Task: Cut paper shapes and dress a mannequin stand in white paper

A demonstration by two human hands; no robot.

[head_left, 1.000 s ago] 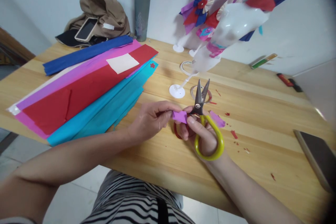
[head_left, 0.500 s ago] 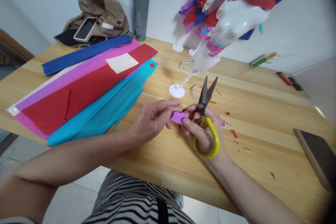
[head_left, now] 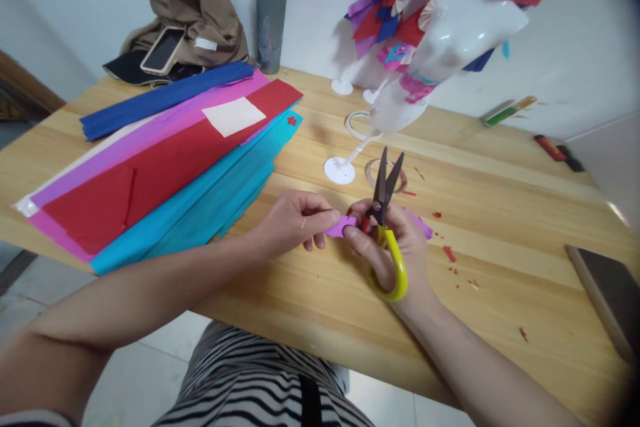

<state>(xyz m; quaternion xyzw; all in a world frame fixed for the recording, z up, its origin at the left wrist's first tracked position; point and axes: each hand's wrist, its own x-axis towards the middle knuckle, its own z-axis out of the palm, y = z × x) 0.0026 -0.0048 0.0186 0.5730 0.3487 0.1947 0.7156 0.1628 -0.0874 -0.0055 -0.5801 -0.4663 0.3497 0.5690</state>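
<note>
My left hand [head_left: 290, 221] pinches a small purple paper piece [head_left: 336, 228] just above the wooden table [head_left: 310, 293]. My right hand [head_left: 395, 250] grips yellow-handled scissors [head_left: 387, 227], blades slightly apart and pointing away from me; its thumb also rests on the purple piece. Both hands meet near the table's middle. Another purple scrap [head_left: 420, 223] lies under my right hand.
Stacked crepe paper sheets [head_left: 165, 160] in blue, purple, red and teal lie at left. Decorated white plastic bottles on stands [head_left: 440, 33] rise behind the hands. A steel flask [head_left: 270, 10], a brown bag with a phone [head_left: 165, 50], tape rings [head_left: 373, 173], red scraps and a dark book [head_left: 607, 293] are around.
The scissors' blades opened wider half a second ago and have now narrowed. Both hands turned the purple piece slightly and stayed in the same spot.
</note>
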